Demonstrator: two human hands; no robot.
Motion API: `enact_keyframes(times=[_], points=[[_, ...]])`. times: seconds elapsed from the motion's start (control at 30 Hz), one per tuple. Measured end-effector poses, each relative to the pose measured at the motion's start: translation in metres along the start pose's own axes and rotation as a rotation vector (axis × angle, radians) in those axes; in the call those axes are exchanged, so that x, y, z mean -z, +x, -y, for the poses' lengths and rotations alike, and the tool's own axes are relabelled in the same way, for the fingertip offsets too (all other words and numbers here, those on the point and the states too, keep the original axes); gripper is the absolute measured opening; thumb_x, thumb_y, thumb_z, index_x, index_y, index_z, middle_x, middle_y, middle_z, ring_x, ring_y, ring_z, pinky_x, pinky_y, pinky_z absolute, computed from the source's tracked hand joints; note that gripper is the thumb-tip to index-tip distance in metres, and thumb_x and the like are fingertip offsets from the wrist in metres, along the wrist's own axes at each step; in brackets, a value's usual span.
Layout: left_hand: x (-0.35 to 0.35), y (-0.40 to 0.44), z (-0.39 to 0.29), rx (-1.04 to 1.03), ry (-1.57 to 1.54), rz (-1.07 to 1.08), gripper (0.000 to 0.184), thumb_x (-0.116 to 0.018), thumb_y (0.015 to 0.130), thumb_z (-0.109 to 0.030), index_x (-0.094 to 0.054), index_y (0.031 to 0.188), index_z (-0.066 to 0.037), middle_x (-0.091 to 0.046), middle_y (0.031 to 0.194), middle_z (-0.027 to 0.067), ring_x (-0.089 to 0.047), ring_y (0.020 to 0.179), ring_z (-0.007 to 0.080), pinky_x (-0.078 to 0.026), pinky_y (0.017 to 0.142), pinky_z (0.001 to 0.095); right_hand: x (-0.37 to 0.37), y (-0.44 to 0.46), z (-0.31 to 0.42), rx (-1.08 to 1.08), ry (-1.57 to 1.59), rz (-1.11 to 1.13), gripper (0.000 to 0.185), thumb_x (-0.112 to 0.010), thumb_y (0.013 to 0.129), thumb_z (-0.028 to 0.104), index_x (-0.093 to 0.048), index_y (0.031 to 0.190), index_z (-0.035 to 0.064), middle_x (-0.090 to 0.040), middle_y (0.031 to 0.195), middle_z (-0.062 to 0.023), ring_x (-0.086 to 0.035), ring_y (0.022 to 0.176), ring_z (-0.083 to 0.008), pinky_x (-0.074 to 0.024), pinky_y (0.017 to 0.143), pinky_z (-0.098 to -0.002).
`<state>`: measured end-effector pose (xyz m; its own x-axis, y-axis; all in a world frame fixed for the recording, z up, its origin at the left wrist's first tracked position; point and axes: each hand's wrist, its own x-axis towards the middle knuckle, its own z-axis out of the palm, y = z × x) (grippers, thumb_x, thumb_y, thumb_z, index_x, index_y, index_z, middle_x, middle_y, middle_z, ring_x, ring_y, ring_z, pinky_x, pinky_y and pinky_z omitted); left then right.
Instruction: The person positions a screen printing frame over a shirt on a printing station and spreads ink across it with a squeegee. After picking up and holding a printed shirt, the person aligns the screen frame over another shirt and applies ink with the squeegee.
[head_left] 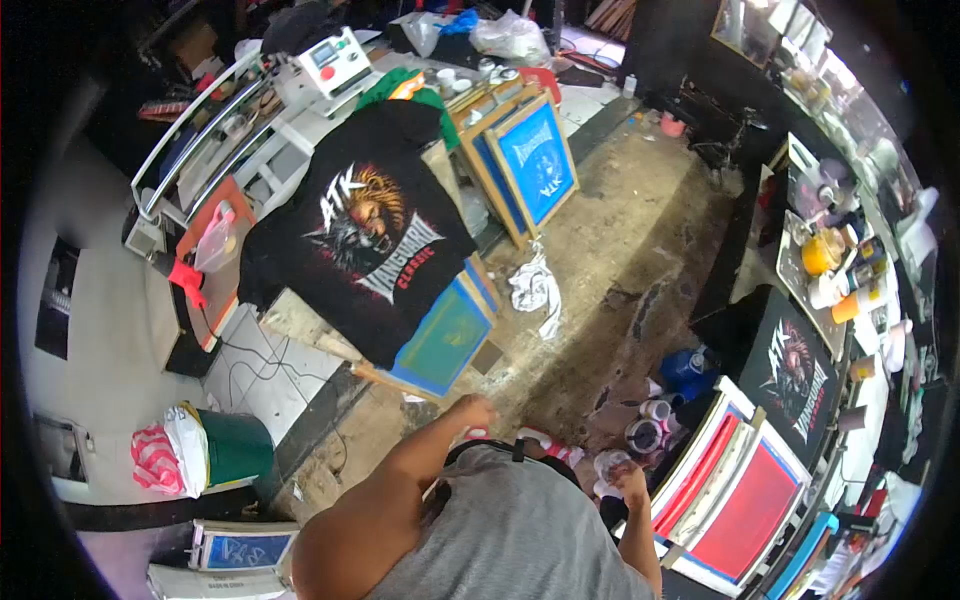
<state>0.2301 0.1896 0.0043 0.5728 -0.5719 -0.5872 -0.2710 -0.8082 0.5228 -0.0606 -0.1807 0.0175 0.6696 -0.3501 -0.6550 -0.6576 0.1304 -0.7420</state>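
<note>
My right hand [632,486] is closed on the rim of a clear plastic cup [607,464], low beside my right hip. What the cup holds is too small to tell. My left hand [474,411] is in front of my waist with its fingers curled in, and nothing shows in it. Just past it is a wooden-framed screen [447,345] with green and blue mesh. A black printed T-shirt [372,225] lies spread above that screen. To the right of my right hand is a screen printing frame [738,500] with a red mesh area.
Paint tubs [645,432] and a blue container [690,370] stand on the floor at right. A white rag [536,290] lies on the stained floor [610,270]. Blue screens [530,165] lean ahead. A green bin [235,446] and a red heat gun [186,280] are at left.
</note>
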Motion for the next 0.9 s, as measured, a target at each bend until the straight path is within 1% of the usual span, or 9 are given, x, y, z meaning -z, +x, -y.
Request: enact_keyframes(times=[0.1,0.13,0.17,0.37,0.5,0.6,0.7,0.83,0.9], points=[[-0.033,-0.014,0.097,0.156,-0.017,-0.067,0.047,-0.062,0.082,-0.048,-0.071,0.097,-0.004,-0.068,0.100,0.0221,-0.065,0.098,0.0367,-0.051,0.087,0.0445,-0.008,0.073,-0.125,0.584,-0.251,0.132,0.008,-0.058,0.081,0.003,-0.061,0.089,0.0055,-0.063,0.077,-0.0096,-0.063,0.066,-0.0225,-0.0531,0.057,-0.0341],[-0.023,-0.039,0.110,0.132,-0.042,-0.085,0.049,-0.059,0.084,-0.049,-0.071,0.099,-0.004,-0.068,0.100,0.0225,-0.065,0.098,0.0361,-0.050,0.087,0.0445,-0.040,0.033,-0.063,-0.004,-0.109,0.103,0.006,-0.058,0.080,0.007,-0.062,0.084,0.0097,-0.061,0.072,-0.0054,-0.063,0.065,-0.0212,-0.0514,0.053,-0.0334],[-0.010,-0.068,0.120,0.107,-0.066,-0.104,0.051,-0.057,0.087,-0.051,-0.072,0.100,-0.005,-0.068,0.100,0.0228,-0.065,0.098,0.0355,-0.050,0.087,0.0446,-0.049,0.028,-0.065,-0.005,-0.120,0.108,0.006,-0.058,0.080,0.007,-0.062,0.084,0.0097,-0.061,0.072,-0.0054,-0.063,0.065,-0.0212,-0.0514,0.053,-0.0334],[-0.007,-0.160,0.206,0.528,-0.016,0.102,0.058,-0.049,0.091,-0.051,-0.070,0.102,0.002,-0.065,0.110,0.0266,-0.063,0.105,0.0384,-0.050,0.090,0.0447,-0.065,0.106,-0.258,0.703,-1.669,0.145,0.020,-0.061,0.073,0.027,-0.068,0.071,0.0086,-0.070,0.077,-0.0117,-0.069,0.073,-0.0305,-0.0544,0.063,-0.0403],[-0.032,-0.179,0.243,0.646,-0.119,0.107,0.062,-0.043,0.092,-0.055,-0.070,0.103,0.000,-0.066,0.109,0.0242,-0.064,0.104,0.0371,-0.050,0.090,0.0446,-0.072,0.094,-0.263,0.096,-1.074,0.038,0.023,-0.067,0.066,0.031,-0.069,0.074,0.0092,-0.071,0.085,-0.0125,-0.068,0.079,-0.0323,-0.0555,0.069,-0.0428],[-0.090,-0.152,0.289,0.255,0.237,0.092,0.057,-0.042,0.092,-0.051,-0.071,0.103,-0.002,-0.067,0.108,0.0222,-0.065,0.101,0.0364,-0.050,0.089,0.0449,-0.074,0.048,-0.146,0.559,-1.684,0.364,0.025,-0.071,0.068,0.037,-0.067,0.082,0.0168,-0.070,0.082,-0.0077,-0.069,0.077,-0.0296,-0.0547,0.061,-0.0437],[-0.073,-0.138,0.258,0.214,0.189,0.146,0.049,-0.044,0.090,-0.043,-0.071,0.101,-0.004,-0.068,0.103,0.0210,-0.065,0.099,0.0375,-0.050,0.088,0.0461,-0.098,0.037,-0.097,0.257,-1.510,0.301,0.024,-0.063,0.072,0.031,-0.069,0.078,0.0082,-0.070,0.082,-0.0129,-0.069,0.079,-0.0326,-0.0552,0.069,-0.0448],[-0.038,-0.119,0.212,0.338,-0.126,0.004,0.044,-0.046,0.087,-0.039,-0.071,0.097,-0.004,-0.069,0.098,0.0218,-0.065,0.096,0.0399,-0.050,0.087,0.0468,-0.093,0.060,-0.109,0.593,-1.442,0.286,0.028,-0.071,0.066,0.039,-0.065,0.083,0.0168,-0.069,0.081,-0.0070,-0.067,0.074,-0.0270,-0.0539,0.061,-0.0404],[-0.029,-0.110,0.197,0.293,-0.100,-0.105,0.041,-0.050,0.085,-0.038,-0.070,0.096,-0.004,-0.068,0.097,0.0231,-0.065,0.097,0.0402,-0.050,0.086,0.0475,-0.106,0.038,-0.068,0.285,-1.097,0.356,0.021,-0.069,0.073,0.032,-0.064,0.082,0.0139,-0.068,0.078,-0.0073,-0.067,0.068,-0.0257,-0.0533,0.057,-0.0391]])
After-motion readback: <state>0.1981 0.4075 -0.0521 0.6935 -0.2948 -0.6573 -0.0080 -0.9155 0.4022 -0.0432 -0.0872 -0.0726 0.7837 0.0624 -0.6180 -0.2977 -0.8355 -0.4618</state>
